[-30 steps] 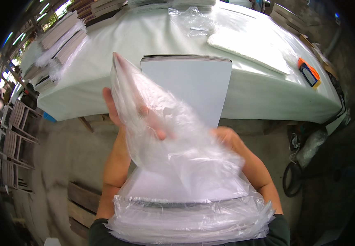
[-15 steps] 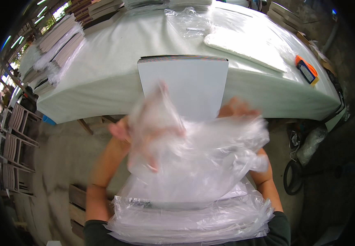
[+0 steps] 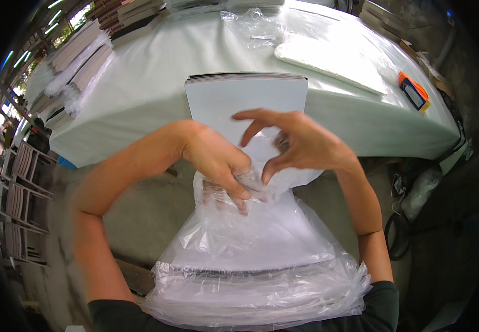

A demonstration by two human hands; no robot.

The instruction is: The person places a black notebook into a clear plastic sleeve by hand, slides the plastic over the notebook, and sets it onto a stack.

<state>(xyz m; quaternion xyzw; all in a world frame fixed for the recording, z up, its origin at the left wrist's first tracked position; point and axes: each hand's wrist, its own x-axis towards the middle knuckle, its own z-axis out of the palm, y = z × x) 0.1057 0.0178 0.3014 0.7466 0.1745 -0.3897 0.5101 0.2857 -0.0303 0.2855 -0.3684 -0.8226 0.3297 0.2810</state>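
Note:
My left hand (image 3: 220, 160) is closed on the gathered mouth of a clear plastic bag (image 3: 239, 229), thumb on top and some fingers showing through the film. Beside it, my right hand (image 3: 306, 144) is curled with thumb and forefinger well apart, and the bunched film lies close to its thumb. The bag spreads down toward a pile of clear plastic-wrapped sheets (image 3: 256, 299) at my lap. Just beyond my hands, a stack of flat white-topped sheets (image 3: 214, 102) rests at the table edge; its near part is hidden by my hands and the film.
A pale green cloth covers the table (image 3: 140, 88). On it lie a white plastic-wrapped pack (image 3: 333, 63), crumpled clear film (image 3: 250, 27) and an orange-and-blue tape dispenser (image 3: 414, 91). Wrapped stacks (image 3: 79, 61) stand at the far left, with chairs (image 3: 26, 171) on the floor.
The blurred, lifted plastic has come down and drawn together. My left hand has moved right and closed on it; my right hand has swung inward over the white stack's near part.

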